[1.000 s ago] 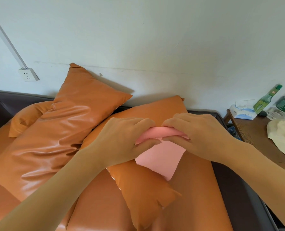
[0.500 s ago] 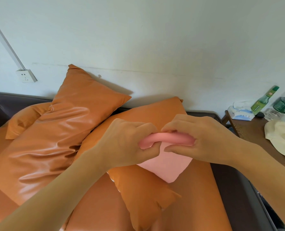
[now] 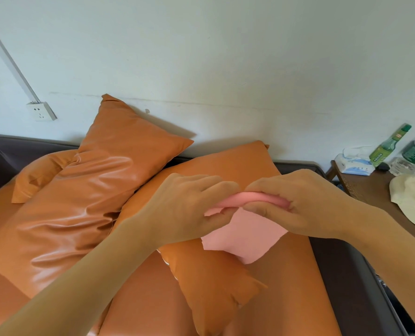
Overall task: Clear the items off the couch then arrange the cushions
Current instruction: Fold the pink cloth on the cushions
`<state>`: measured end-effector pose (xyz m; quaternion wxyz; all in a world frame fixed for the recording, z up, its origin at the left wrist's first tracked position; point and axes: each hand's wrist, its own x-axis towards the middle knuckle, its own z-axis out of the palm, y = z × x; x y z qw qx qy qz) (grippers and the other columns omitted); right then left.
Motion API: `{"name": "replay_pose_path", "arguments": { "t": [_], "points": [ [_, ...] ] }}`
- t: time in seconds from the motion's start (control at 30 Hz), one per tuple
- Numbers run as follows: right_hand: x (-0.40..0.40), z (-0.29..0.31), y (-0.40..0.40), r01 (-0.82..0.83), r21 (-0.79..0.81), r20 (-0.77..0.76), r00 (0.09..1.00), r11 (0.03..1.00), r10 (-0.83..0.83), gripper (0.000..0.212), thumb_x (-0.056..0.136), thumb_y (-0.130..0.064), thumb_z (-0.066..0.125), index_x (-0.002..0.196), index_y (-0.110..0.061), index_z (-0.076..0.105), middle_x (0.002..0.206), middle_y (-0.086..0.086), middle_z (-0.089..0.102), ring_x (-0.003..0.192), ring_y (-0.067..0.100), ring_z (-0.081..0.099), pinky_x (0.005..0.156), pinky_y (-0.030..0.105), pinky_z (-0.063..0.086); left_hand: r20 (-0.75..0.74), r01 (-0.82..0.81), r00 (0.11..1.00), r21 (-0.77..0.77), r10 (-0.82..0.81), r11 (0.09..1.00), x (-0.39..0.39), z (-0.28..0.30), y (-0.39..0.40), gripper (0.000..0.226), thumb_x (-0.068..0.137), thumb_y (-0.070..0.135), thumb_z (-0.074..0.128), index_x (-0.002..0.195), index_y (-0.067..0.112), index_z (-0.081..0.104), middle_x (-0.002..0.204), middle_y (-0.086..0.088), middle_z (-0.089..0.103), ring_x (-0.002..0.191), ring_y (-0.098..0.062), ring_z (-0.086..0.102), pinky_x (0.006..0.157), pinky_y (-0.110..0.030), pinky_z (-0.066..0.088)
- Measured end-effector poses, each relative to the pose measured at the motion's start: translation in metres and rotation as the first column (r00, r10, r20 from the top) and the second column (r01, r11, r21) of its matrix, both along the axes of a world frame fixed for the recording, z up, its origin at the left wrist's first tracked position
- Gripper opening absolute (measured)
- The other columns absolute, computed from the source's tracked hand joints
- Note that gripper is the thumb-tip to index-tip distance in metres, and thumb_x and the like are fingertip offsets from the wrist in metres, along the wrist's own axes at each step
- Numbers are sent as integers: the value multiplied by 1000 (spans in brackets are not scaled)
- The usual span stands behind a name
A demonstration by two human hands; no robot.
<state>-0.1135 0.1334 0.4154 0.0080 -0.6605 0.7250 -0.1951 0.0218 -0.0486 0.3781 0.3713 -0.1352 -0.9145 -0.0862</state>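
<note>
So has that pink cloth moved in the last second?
Yes, slightly: the pink cloth has shifted right, toward the side table, judged against the orange cushion beneath.

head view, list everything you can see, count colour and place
orange leather cushions: three, orange; two leaning at the left, one lying under the cloth
pink folded cloth: one, pink, on the right cushion, top edge pinched
dark couch frame: one, dark brown, orange seat
wooden side table: one, brown, far right
tissue pack: one, white and blue, on the table
green glass bottle: one, on the table
cream hat: one, on the table
wall socket: one, white, left wall
hands: left hand and right hand, both pinching the cloth
</note>
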Motion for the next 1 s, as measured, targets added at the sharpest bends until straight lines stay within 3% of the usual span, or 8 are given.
{"name": "replay_pose_path", "arguments": {
  "t": [0.13, 0.23, 0.3, 0.47, 0.67, 0.77, 0.87, 1.0],
  "points": [
    [-2, 1, -1, 19, -58, -91, 996, 998, -25, 49, 83, -64, 51, 113, -27, 63, 93, -20, 64, 72, 0, 55, 57, 19, 45, 74, 42, 996, 94, -49, 995, 0, 0, -3, 14, 86, 23, 62, 97, 18, 70, 59, 9, 55, 48, -11, 40, 37, -28, 30],
    [-2, 1, -3, 14, -40, -136, 990, 999, -19, 36, 88, -58, 48, 105, -30, 63, 85, -21, 57, 67, 0, 47, 53, 22, 40, 121, 29, 992, 112, -42, 993, 1, 5, -4, 18, 85, 28, 60, 93, 18, 72, 56, 9, 55, 46, -12, 41, 38, -29, 31],
    [-3, 1, -3, 27, -23, -103, 994, 999, -29, 33, 92, -56, 43, 102, -31, 62, 78, -20, 57, 63, 3, 48, 52, 22, 39, 158, -5, 987, 45, -3, 999, 1, 7, -5, 21, 84, 33, 61, 97, 20, 71, 61, 10, 59, 47, -13, 42, 36, -31, 31],
    [-2, 2, -5, 90, 96, -66, 994, 991, -84, 51, 91, -66, 20, 97, -35, 60, 62, -15, 54, 59, 9, 53, 52, 26, 42, 222, -81, 970, -81, 97, 993, -3, 5, -10, 21, 83, 33, 55, 95, 21, 67, 63, 9, 58, 45, -18, 45, 34, -26, 27],
    [1, 2, -9, 107, -22, -106, 988, 994, -109, 44, 80, -69, 46, 101, -33, 61, 80, -25, 56, 73, 1, 51, 57, 22, 45, 232, -62, 971, 41, 51, 997, -2, 8, -10, 18, 81, 29, 50, 83, 20, 65, 56, 14, 35, 46, -13, 30, 37, -27, 24],
    [0, 4, -10, 142, 25, -80, 987, 990, -140, 45, 83, -70, 36, 93, -34, 62, 68, -17, 58, 63, 8, 52, 55, 29, 45, 216, -81, 973, 5, 78, 997, -2, 12, -11, 19, 84, 34, 52, 81, 20, 65, 54, 10, 45, 46, -15, 33, 37, -29, 25],
    [-1, 7, -11, 140, 107, -18, 990, 984, -138, 53, 82, -76, 29, 89, -34, 61, 58, -11, 55, 61, 11, 54, 53, 28, 43, 190, -109, 974, -88, 124, 990, -2, 14, -10, 18, 85, 36, 60, 92, 22, 68, 65, 9, 57, 53, -10, 35, 38, -27, 24],
    [-1, 10, -12, 162, 103, -19, 987, 981, -161, 51, 75, -81, 39, 98, -40, 60, 72, -21, 60, 72, 5, 55, 60, 25, 45, 215, -97, 970, -77, 112, 992, -4, 14, -13, 28, 90, 40, 48, 85, 21, 68, 61, 8, 55, 48, -13, 37, 39, -25, 18]
  ]
}}
